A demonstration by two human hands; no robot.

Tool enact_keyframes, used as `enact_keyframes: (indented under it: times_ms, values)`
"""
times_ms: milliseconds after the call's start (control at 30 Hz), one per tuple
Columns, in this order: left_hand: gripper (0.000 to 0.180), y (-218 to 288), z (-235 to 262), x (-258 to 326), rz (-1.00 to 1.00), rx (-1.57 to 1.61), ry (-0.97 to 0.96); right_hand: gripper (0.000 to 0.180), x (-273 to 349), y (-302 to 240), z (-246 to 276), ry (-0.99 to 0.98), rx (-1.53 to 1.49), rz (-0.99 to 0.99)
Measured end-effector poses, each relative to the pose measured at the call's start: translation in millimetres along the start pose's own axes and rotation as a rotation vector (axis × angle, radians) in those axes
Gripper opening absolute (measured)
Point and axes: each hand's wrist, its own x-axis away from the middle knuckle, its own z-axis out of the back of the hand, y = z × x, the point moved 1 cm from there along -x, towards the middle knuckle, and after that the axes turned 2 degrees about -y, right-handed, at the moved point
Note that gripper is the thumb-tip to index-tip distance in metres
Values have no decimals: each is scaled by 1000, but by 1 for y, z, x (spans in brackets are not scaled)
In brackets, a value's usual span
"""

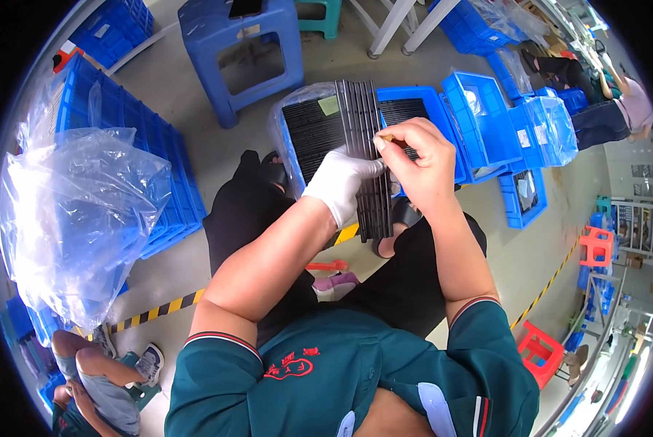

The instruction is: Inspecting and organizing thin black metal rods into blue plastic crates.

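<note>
seated worker, seen from above. the left hand [339, 185], in a white glove, is closed around the edge of a stack of long black ribbed trays [370, 156], thumb on top, holding the stack upright over the lap and above the floor. the right hand [417, 164], bare, is pinched shut on a small brownish tool [386, 138], perhaps a stick or brush, whose tip meets the top tray near its right edge; what the tip touches is too small to tell.

just behind the stack, a blue bin [421, 109] lined with clear plastic holds more black trays lying flat. further blue bins [530, 131] stand to the right, a blue stool [242, 54] at the far side, and a tall pile of blue crates under a clear plastic bag [79, 211] at the left. another person's legs [104, 364] show at lower left, and a further person sits at upper right.

judged from this pose, the work goes best with the gloved hand keeping the stack square and steady, so the ribs stay aligned while the tool runs along one channel. the pinch should stay light and close to the tip for control. a slack left grip would likely let the trays fan out or slide toward the lap.
</note>
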Motion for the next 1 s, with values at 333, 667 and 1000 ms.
enact_keyframes:
  times_ms: [333, 667, 1000]
  values:
    - [21, -3, -1, 0, -23, 26, 2, 11, -3, 1, -6, 19, 207, 215]
    - [18, 0, -2, 3, 10, 87, -47, 9, -2, 0, -9, 40, 244, 266]
    - [21, -5, -1, -3, 9, 49, 1, 6, -4, 2, -10, 16, -69, -1]
